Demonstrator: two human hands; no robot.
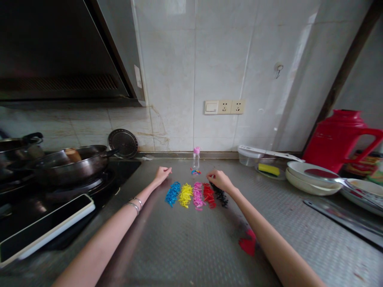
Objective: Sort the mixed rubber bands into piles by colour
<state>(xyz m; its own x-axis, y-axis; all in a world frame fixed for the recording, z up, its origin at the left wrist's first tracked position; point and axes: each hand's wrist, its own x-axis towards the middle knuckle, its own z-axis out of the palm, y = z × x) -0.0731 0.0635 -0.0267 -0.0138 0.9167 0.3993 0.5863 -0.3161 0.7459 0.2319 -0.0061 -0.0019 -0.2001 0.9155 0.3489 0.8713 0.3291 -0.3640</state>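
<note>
left hand [163,175] and right hand [220,180] both had their fingers curled in; whether either pinched a band or only pressed tip to tip, i could not tell. the right one was at the far end of the black bands [222,198], hiding part of them, while the left one was apart from the blue bands [172,194], just beyond their outer corner. between these lay the yellow bands [186,195], pink bands [198,195] and red bands [209,196], one strip per colour on the metal counter [179,247]. a small mixed heap [196,172] lay behind the pink strip, at the foot of the clear bottle [196,160].

as i judged it, pieces so small called for light fingertips, coming from above, with the wrist high so that the palm dragged nothing. red and black lay closest, so the right hand needed most care there; the narrow gaps between colours were worth guarding, and the bottle was best left unbumped.
</note>
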